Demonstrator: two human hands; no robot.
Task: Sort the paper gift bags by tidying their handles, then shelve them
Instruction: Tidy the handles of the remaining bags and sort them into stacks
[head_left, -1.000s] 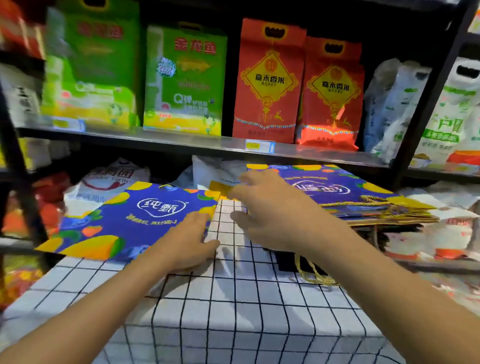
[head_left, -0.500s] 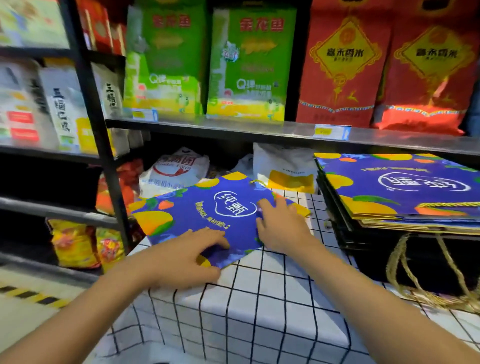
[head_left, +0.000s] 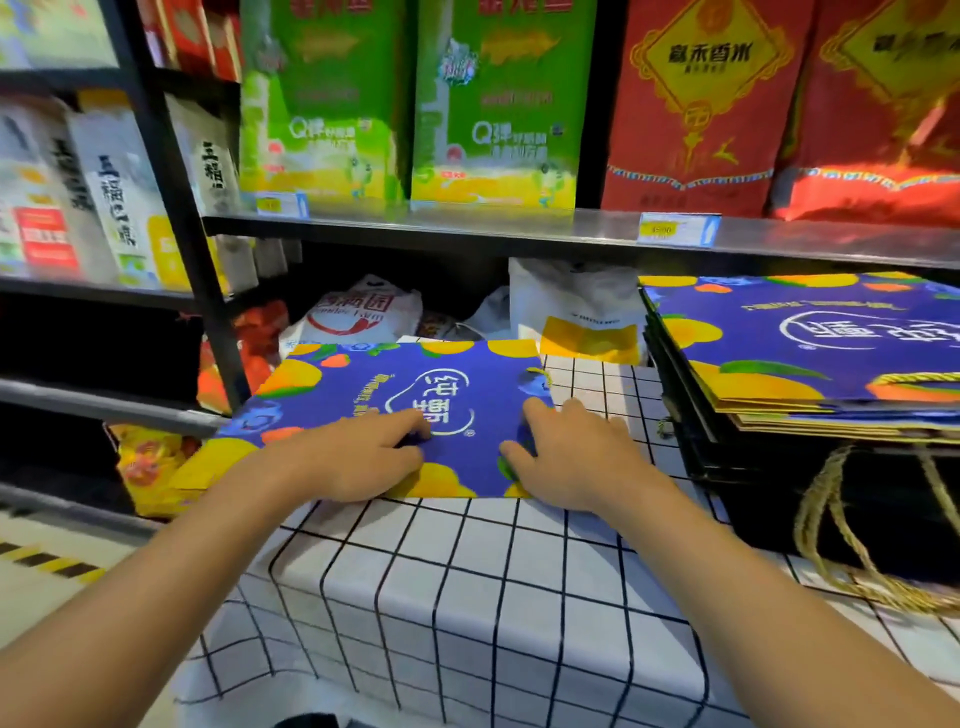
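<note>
Both hands lie flat on a folded blue paper gift bag (head_left: 400, 410) printed with yellow and orange fruit, on the white cloth with a black grid (head_left: 467, 597).

The left hand (head_left: 358, 457) presses the glossy bag's near left part with fingers spread and nearly straight; the right hand (head_left: 566, 457) rests on its near right corner, fingers relaxed, and seems to curl slightly over the edge, though blur hides this. Just beyond the right hand's fingers a bit of twisted gold cord handle (head_left: 537, 375) peeks from the bag's far right corner. Off to that hand's right sits a flat stack of matching blue bags (head_left: 800, 353), gold rope handles (head_left: 841, 525) dangling down its dark front. Half a second ago the bag lay skewed; now its edges run square to the cloth's grid, and both hands sit nearer its front edge.
</note>
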